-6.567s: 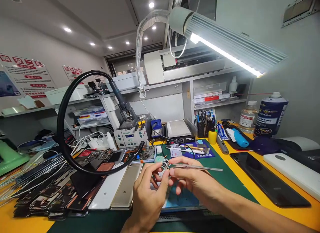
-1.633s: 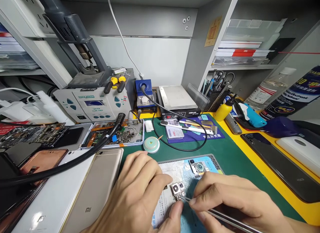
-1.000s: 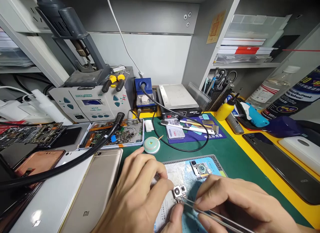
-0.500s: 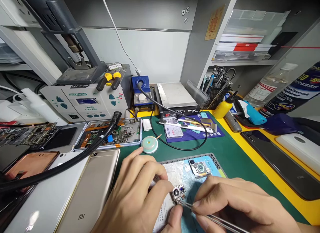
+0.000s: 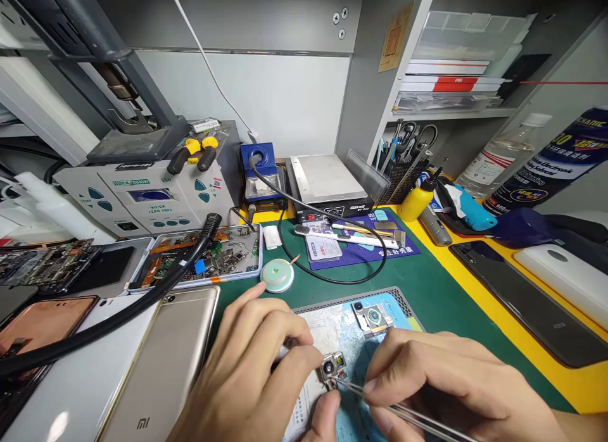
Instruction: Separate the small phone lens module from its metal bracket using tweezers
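Observation:
Tweezers (image 5: 403,411) are pinched in my right hand (image 5: 441,385), their tips touching the lower edge of a small phone camera module (image 5: 331,366). My left hand (image 5: 261,366) steadies that module between curled fingers and thumb, over a blue and white work mat (image 5: 313,325). Its fingers hide part of what lies under them. Farther back on the mat lies a second, silver camera module (image 5: 372,316), just beyond my right fingers. A round pale-green coil disc (image 5: 277,275) sits close to my left index fingertip.
A grey-beige phone (image 5: 164,359) and a white phone (image 5: 80,366) lie at left, crossed by a black hose (image 5: 156,309). Behind stand a tray of circuit boards (image 5: 237,255), a hot-air station (image 5: 142,198) and a heating plate (image 5: 327,179). A dark phone (image 5: 527,303) lies at right.
The view has shifted slightly, so everything appears a little farther left. Both hands keep nearly the same pose, with the tweezers still at the small camera module, which looks slightly tilted.

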Demonstrator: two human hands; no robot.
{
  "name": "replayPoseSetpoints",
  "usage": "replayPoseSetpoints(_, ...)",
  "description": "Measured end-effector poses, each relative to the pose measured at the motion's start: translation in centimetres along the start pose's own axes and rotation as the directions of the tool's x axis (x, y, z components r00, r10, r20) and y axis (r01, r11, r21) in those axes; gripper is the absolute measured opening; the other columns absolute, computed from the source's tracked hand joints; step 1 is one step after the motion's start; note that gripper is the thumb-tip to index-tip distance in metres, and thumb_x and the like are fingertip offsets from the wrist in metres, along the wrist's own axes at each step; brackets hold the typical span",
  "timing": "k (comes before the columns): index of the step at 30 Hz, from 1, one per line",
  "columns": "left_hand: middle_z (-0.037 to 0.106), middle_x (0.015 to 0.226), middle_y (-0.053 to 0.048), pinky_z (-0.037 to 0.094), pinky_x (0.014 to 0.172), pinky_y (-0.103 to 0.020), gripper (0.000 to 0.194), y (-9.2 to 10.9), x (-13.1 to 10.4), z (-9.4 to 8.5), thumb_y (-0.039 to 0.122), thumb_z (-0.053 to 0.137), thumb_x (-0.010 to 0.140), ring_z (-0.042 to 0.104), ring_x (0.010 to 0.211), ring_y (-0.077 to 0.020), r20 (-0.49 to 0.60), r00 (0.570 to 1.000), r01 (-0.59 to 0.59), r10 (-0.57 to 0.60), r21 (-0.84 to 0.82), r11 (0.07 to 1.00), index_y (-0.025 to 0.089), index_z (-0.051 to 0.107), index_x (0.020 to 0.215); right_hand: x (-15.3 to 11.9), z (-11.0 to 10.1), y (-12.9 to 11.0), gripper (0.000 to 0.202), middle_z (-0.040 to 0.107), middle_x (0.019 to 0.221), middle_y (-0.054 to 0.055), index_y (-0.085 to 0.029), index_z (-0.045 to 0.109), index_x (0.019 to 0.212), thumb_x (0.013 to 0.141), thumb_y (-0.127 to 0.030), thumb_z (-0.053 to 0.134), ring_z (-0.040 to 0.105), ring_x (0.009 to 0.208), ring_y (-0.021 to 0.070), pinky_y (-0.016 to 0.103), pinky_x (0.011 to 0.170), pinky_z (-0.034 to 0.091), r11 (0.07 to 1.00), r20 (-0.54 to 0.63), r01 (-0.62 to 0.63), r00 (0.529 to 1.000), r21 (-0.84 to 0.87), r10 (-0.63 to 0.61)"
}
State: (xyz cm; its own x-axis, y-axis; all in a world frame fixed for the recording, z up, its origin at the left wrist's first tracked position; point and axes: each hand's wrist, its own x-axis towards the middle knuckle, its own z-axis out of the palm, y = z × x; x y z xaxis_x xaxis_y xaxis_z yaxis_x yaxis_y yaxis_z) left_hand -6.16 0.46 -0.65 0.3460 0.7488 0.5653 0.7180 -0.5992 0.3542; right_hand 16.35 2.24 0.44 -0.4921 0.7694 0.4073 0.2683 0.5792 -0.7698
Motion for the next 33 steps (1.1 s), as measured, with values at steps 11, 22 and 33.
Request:
replayPoseSetpoints(11, 0.062, 0.09, -0.002, 0.042, 0.111, -0.053, 0.011, -0.2, -0.33, 0.12, 0.014, 0.068, 0.082, 0.057, 0.093, -0.0193, -0.009, 1.0, -0.025, 0.025, -0.028, 0.999, 0.021, 0.067, 0.09, -0.86, 0.38, 0.09, 0.026, 0.069, 0.067, -0.005, -0.024, 0.064, 0.083, 0.075, -0.002, 0.075, 0.068, 0.053, 0.0122, 0.021, 0.051, 0.052, 0.995, -0.026, -0.084, 0.996, -0.05, 0.083)
replayPoseSetpoints(22, 0.063, 0.091, -0.002, 0.043, 0.11, -0.054, 0.012, -0.31, -0.24, 0.19, 0.014, 0.068, 0.081, 0.058, 0.094, -0.0197, -0.008, 0.999, -0.041, 0.041, -0.01, 0.999, 0.021, 0.066, 0.091, -0.86, 0.44, -0.05, 0.023, 0.07, 0.067, -0.004, -0.024, 0.064, 0.082, 0.075, -0.004, 0.075, 0.069, 0.053, 0.0122, 0.02, 0.052, 0.053, 0.994, -0.024, -0.091, 0.996, -0.056, 0.09)
replayPoseSetpoints(33, 0.064, 0.091, -0.002, 0.042, 0.111, -0.054, 0.013, -0.29, -0.35, 0.17, 0.013, 0.069, 0.08, 0.059, 0.095, -0.0203, -0.017, 0.999, -0.044, 0.043, -0.013, 0.999, 0.021, 0.066, 0.091, -0.42, 0.63, -0.22, 0.025, 0.07, 0.068, -0.004, -0.022, 0.064, 0.082, 0.073, -0.001, 0.073, 0.069, 0.053, 0.0127, 0.021, 0.052, 0.052, 0.987, -0.031, -0.136, 0.991, -0.087, 0.134)
